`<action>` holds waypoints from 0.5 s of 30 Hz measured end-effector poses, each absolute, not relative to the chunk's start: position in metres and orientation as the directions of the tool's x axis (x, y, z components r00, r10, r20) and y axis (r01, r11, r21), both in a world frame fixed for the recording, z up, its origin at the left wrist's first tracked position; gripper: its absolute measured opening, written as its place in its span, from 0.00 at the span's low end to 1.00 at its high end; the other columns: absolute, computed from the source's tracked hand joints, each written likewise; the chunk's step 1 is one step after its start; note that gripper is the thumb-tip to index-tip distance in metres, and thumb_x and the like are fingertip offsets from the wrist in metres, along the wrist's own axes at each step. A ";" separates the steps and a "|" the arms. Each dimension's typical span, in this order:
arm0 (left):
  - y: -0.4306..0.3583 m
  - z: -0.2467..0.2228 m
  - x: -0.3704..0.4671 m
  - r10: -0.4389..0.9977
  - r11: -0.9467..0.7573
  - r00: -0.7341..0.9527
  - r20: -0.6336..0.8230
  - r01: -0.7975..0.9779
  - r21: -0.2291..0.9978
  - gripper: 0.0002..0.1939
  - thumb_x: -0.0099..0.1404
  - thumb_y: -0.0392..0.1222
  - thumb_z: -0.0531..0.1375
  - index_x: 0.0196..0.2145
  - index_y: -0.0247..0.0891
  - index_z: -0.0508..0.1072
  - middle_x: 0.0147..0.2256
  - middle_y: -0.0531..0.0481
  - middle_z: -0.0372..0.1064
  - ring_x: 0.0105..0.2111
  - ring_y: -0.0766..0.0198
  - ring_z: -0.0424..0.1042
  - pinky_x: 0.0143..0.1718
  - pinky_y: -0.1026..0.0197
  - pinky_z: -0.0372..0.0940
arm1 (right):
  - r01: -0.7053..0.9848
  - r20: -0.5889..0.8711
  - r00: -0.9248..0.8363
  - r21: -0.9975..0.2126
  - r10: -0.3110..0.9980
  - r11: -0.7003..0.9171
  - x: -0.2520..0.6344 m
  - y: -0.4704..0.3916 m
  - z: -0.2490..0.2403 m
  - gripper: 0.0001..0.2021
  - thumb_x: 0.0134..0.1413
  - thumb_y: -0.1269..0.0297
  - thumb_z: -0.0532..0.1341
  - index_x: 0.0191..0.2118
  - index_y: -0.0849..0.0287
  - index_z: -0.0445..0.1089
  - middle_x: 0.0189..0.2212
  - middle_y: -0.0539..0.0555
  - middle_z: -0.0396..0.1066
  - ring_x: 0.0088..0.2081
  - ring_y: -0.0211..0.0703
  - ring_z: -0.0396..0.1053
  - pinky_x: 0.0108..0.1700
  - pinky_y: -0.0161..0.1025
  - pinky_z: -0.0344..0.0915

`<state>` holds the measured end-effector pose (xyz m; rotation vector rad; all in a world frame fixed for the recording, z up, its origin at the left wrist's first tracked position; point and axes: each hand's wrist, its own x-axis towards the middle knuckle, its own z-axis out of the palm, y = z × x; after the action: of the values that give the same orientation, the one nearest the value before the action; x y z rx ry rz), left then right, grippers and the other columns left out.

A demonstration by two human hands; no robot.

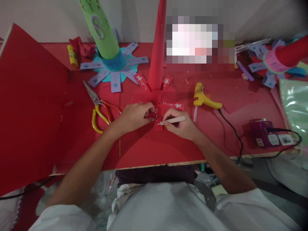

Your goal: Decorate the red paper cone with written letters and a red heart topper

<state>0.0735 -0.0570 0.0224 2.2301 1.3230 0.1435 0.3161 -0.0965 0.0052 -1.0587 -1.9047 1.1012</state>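
My right hand (179,124) grips a white marker (175,120), its tip at a red paper strip (158,126) that points toward me. White writing shows on this strip. My left hand (139,116) rests beside it with bent fingers, thumb and index apart, nothing between them, touching the strip's left side. The strip belongs to a red paper base under a tall red cone (157,54). Other red strips around the base carry white letters and stars, like the one on the right (178,105).
Scissors (96,101) lie left of my left hand. Behind them stands a green tube (106,38) on a blue base. A yellow glue gun (207,101) and a purple power box (262,133) are on the right. A large red panel (31,109) stands at far left.
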 end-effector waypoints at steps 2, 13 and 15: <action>-0.057 0.023 0.074 0.841 -0.371 0.510 -0.181 0.786 0.494 0.13 0.70 0.51 0.67 0.47 0.43 0.76 0.37 0.51 0.78 0.35 0.58 0.74 0.32 0.57 0.54 | 0.310 0.152 -0.444 -0.899 0.883 0.311 0.316 -0.096 0.006 0.04 0.61 0.67 0.65 0.34 0.54 0.71 0.27 0.47 0.73 0.26 0.36 0.65 0.29 0.36 0.59; -0.057 0.024 0.074 0.843 -0.367 0.505 -0.187 0.792 0.487 0.13 0.70 0.51 0.66 0.48 0.43 0.76 0.37 0.52 0.78 0.35 0.58 0.73 0.32 0.57 0.54 | 0.285 0.165 -0.444 -0.906 0.881 0.314 0.316 -0.097 0.005 0.04 0.62 0.68 0.65 0.35 0.54 0.71 0.27 0.47 0.74 0.26 0.36 0.66 0.30 0.36 0.60; -0.057 0.024 0.074 0.843 -0.363 0.503 -0.192 0.794 0.487 0.13 0.69 0.50 0.66 0.48 0.43 0.76 0.37 0.51 0.78 0.35 0.58 0.73 0.32 0.57 0.54 | 0.281 0.177 -0.445 -0.903 0.878 0.325 0.317 -0.098 0.005 0.04 0.62 0.67 0.65 0.35 0.54 0.72 0.27 0.47 0.74 0.27 0.36 0.67 0.30 0.36 0.61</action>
<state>0.0743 -0.0570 0.0243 2.2237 1.3391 0.1208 0.3171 -0.0976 0.0046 -1.0211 -1.9046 1.1068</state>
